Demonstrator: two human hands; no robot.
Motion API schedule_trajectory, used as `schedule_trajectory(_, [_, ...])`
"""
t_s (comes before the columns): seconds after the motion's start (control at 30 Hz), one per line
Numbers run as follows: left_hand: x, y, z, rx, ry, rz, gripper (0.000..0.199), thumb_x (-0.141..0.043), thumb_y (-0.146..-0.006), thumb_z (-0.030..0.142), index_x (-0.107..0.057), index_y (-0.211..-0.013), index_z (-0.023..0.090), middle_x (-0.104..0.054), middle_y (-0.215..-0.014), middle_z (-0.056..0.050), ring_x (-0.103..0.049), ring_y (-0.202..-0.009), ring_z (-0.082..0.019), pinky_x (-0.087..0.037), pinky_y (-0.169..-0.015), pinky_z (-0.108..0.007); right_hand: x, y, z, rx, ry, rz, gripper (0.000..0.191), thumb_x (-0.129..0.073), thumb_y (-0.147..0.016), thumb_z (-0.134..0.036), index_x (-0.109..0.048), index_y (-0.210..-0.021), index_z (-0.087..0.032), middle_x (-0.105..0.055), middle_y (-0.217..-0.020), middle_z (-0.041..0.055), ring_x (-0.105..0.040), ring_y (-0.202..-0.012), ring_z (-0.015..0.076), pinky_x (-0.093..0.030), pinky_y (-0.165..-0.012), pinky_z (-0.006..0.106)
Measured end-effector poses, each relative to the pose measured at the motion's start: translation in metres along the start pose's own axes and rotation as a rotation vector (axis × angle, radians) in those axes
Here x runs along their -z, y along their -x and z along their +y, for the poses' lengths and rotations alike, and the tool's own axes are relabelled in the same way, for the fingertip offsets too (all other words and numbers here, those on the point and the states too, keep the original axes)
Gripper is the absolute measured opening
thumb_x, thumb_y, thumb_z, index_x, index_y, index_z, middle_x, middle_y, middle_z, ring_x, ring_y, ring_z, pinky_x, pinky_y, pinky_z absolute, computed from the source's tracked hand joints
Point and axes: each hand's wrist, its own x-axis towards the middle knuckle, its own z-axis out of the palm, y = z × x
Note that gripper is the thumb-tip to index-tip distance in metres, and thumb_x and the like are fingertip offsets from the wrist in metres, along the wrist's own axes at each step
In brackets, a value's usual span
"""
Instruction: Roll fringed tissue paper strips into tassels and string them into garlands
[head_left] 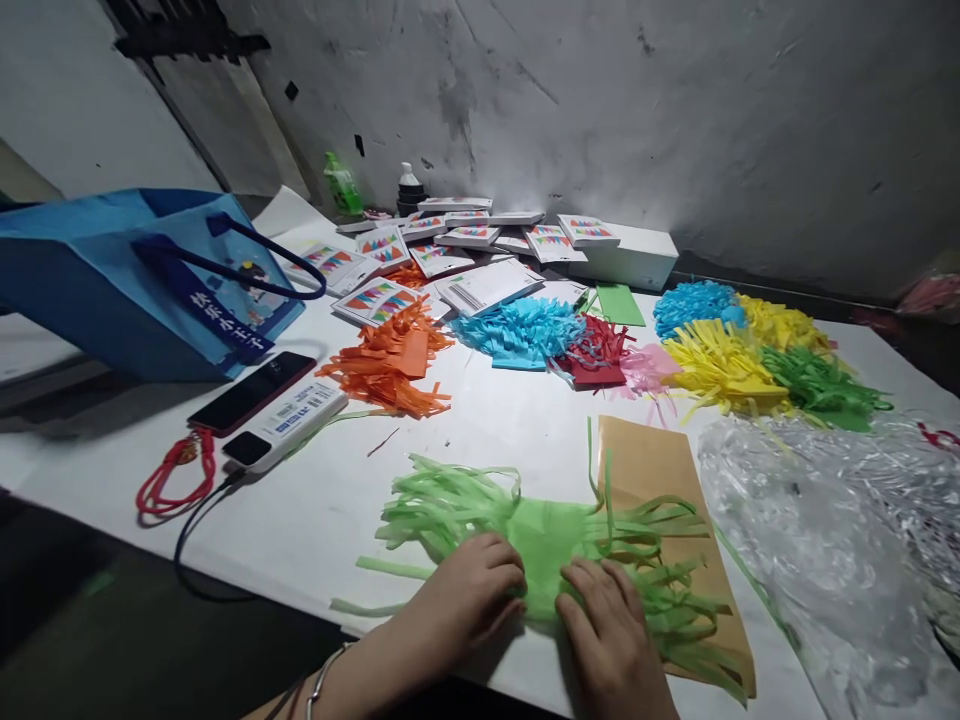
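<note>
A light green tissue-paper tassel sheet [551, 540] lies spread near the table's front edge, with a solid middle band and cut fringe strips fanning out to both sides. My left hand [484, 585] is closed on the band's left side, fingers curled and pressed down. On the right side, my right hand [611, 630] grips the paper with bent fingers. Beneath the right fringe is a brown card sheet [649, 460]. Several loose green strips stick out left, near my left wrist.
Orange [412, 355], light blue [517, 335], dark red [600, 365], yellow [724, 365] and green fringe bundles [832, 385] lie beyond. Printed packets [480, 285] are piled behind. Left are a blue bag [105, 290], phone [255, 390] and cabled white device [289, 425]; right, clear plastic [810, 560].
</note>
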Motion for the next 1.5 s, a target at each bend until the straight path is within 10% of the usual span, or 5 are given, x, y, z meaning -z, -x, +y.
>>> schedule_trajectory(0.67, [0.027, -0.043, 0.002, 0.363, -0.307, -0.05, 0.023, -0.05, -0.085, 0.005, -0.061, -0.069, 0.017, -0.069, -0.071, -0.005, -0.06, -0.062, -0.02, -0.031, -0.054, -0.028, -0.017, -0.024, 0.035, -0.428, 0.134, -0.285, 0.027, -0.057, -0.092, -0.01, -0.049, -0.072, -0.026, -0.063, -0.056, -0.0061, -0.06, -0.048, 0.0152, -0.023, -0.047, 0.029])
schedule_trajectory(0.97, [0.031, -0.065, -0.002, 0.482, -0.374, -0.104, 0.028, -0.05, -0.092, 0.018, -0.065, -0.069, 0.016, -0.07, -0.071, -0.009, -0.064, -0.064, -0.024, -0.036, -0.057, -0.03, -0.004, -0.04, 0.029, -0.204, 0.217, -0.095, 0.026, -0.044, -0.092, -0.004, -0.062, -0.102, -0.019, -0.068, -0.1, 0.0102, -0.062, -0.093, 0.026, -0.037, -0.092, 0.044])
schedule_trajectory(1.1, [0.03, -0.065, -0.001, 0.493, -0.395, -0.107, 0.024, -0.05, -0.093, 0.018, -0.068, -0.076, 0.016, -0.073, -0.078, -0.01, -0.067, -0.068, -0.025, -0.039, -0.059, -0.029, -0.007, -0.034, 0.024, 0.037, 0.136, -0.149, 0.033, -0.039, -0.09, 0.002, -0.064, -0.098, -0.018, -0.067, -0.085, 0.0032, -0.059, -0.082, 0.0211, -0.033, -0.098, 0.039])
schedule_trajectory(1.37, [0.075, -0.031, -0.015, 0.585, -0.556, 0.059, 0.043, -0.043, -0.081, -0.006, -0.064, -0.113, 0.013, -0.068, -0.117, -0.018, -0.062, -0.107, -0.034, -0.045, -0.088, -0.046, -0.011, -0.027, 0.033, -0.054, 0.103, -0.096, 0.026, -0.044, -0.089, 0.001, -0.062, -0.087, -0.018, -0.061, -0.078, 0.0027, -0.055, -0.076, 0.0202, -0.038, -0.096, 0.038])
schedule_trajectory(1.5, [0.054, -0.026, 0.001, 0.174, -0.528, 0.159, 0.058, -0.057, -0.077, 0.001, -0.054, -0.131, 0.022, -0.054, -0.139, -0.012, -0.046, -0.126, -0.032, -0.028, -0.11, -0.054, -0.005, -0.03, 0.028, -0.086, 0.048, -0.026, 0.026, -0.04, -0.094, -0.003, -0.06, -0.089, -0.019, -0.063, -0.081, 0.0029, -0.056, -0.076, 0.019, -0.038, -0.092, 0.037])
